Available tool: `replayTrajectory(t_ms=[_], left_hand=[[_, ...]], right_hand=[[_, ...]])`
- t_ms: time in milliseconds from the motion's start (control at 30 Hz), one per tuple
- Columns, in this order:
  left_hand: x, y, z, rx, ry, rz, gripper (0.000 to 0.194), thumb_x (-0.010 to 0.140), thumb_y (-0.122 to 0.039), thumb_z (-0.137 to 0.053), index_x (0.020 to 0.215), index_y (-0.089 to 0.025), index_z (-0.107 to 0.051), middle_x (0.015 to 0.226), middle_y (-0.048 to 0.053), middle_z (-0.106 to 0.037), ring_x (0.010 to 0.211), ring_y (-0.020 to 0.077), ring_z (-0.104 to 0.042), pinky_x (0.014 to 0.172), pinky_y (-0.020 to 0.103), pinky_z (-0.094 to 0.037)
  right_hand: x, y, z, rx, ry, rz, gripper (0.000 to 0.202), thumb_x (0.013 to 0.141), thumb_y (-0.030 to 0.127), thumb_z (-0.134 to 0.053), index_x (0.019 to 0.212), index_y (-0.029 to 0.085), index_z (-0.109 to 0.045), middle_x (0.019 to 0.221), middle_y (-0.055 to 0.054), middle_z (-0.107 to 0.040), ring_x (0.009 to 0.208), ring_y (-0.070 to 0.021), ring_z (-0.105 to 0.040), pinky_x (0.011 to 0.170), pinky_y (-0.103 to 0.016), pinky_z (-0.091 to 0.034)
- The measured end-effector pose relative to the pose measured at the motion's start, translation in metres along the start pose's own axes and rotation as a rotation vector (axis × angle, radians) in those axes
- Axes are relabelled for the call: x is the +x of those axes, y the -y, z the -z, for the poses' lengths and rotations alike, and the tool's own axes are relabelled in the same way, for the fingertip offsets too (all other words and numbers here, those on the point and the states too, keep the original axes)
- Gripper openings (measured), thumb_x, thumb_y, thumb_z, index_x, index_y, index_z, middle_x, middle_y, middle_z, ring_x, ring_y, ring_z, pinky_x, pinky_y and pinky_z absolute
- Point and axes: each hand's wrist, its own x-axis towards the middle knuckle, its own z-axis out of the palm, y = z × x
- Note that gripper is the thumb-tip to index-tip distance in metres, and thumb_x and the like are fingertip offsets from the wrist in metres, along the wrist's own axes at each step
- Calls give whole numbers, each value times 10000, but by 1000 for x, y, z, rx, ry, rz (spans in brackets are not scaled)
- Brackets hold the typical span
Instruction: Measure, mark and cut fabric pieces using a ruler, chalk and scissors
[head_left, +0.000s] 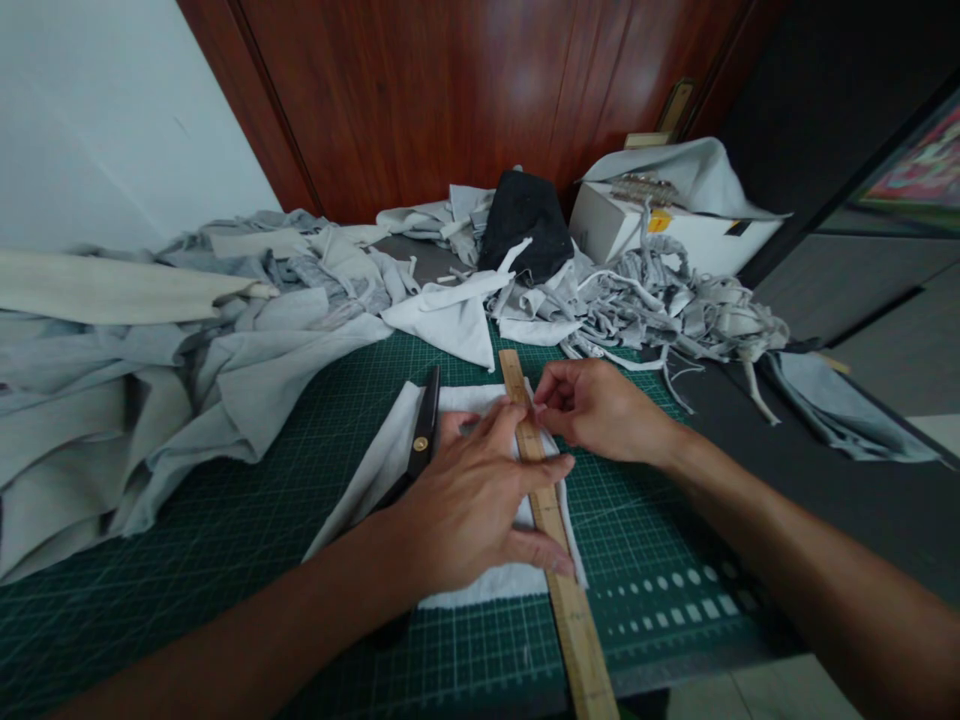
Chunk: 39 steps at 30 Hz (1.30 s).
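A piece of white cloth lies on the green cutting mat, with a wooden ruler laid lengthwise along its right edge. My left hand presses down on the ruler and cloth, fingers spread apart. At the cloth's right edge, beside the upper part of the ruler, my right hand is closed in a pinch on the fabric; its fingertips are partly hidden. Black scissors rest on the left part of the cloth, and my left hand and forearm cover much of them.
Grey and white fabric is heaped on the left of the cutting mat. Behind lie a white cloth scrap, a black cloth item, tangled fabric strips and a white box. A wooden door stands beyond.
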Motion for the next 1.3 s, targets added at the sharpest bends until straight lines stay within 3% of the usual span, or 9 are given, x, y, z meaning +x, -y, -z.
replayTrajectory(t_ms=[200,367,433,600,700,967,1200,1300], left_hand=[[0,-1,2,5,25,-1,828,773,-813,-696,1453,-346,-628,1489,171,-498,1481,439,-372,1103,586,-341],[0,-3,3,15,32,25,815,764,-808,-710,1443,-362,-634,1495,181,-487,1477,440,-381,1091,602,-340],[0,-2,3,5,32,22,817,760,-805,-716,1441,-361,-637,1481,175,-498,1471,438,-389,1092,599,-342],[-1,0,0,-7,-7,-9,820,759,-820,-700,1432,-356,-645,1477,171,-494,1461,440,-401,1103,598,-333],[-1,1,-1,0,-17,-18,794,770,-810,-702,1410,-342,-666,1493,169,-497,1466,449,-386,1108,597,-329],[-2,1,0,-5,0,8,851,751,-831,-698,1455,-358,-628,1479,158,-509,1462,445,-385,1115,608,-324],[-2,5,-7,-33,-55,3,862,728,-847,-703,1452,-384,-630,1588,152,-388,1470,466,-343,1135,646,-279],[-2,6,-8,-43,-64,-10,870,728,-846,-705,1454,-373,-630,1552,144,-425,1423,454,-387,1122,640,-291]], right_hand=[[-5,10,4,1,147,-63,76,742,126,-658,757,195,-629,583,30,-632,481,-117,-542,448,-231,-371],[0,4,-1,-38,-70,-63,91,756,125,-665,812,190,-636,611,23,-656,464,-106,-543,441,-224,-363],[1,3,0,-15,-81,-72,98,755,134,-674,818,194,-629,582,32,-642,443,-105,-533,432,-224,-364],[-6,13,7,66,135,-127,99,727,130,-677,763,200,-617,531,41,-625,421,-105,-524,403,-214,-374],[-11,18,4,91,188,-177,131,705,87,-654,746,202,-608,513,51,-613,399,-95,-514,383,-199,-372],[-3,5,2,108,-76,-122,140,761,136,-693,829,206,-594,533,53,-616,364,-96,-511,329,-197,-375],[-10,14,14,171,28,-156,139,788,191,-730,900,195,-648,510,56,-596,351,-97,-488,306,-197,-371],[-13,14,13,177,71,-172,113,800,197,-742,885,191,-667,520,49,-607,358,-85,-487,313,-182,-373]])
